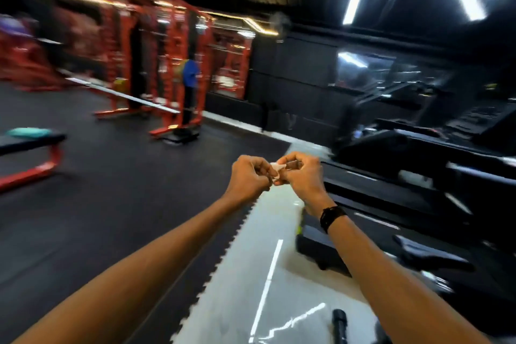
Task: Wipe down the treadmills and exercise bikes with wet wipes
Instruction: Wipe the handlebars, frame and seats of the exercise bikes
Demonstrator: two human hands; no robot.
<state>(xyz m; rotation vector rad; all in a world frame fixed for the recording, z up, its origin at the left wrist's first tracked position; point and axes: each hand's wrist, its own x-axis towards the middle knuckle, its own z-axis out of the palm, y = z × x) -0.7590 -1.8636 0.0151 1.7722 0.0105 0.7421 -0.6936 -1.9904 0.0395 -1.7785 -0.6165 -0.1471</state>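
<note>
The small crumpled white wet wipe (276, 174) runs upright between left hand (249, 176) and right hand (302, 176), both grips pinched closed on it, arms outstretched.

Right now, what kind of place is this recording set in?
Most likely a gym. Red racks stand along the far wall with a barbell loaded with coloured plates, a bench on a red frame sits at left, and dark cardio machines line the right. Both hands hold a small white wipe.

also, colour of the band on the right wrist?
Black wristband, clearest in the head view.
</note>
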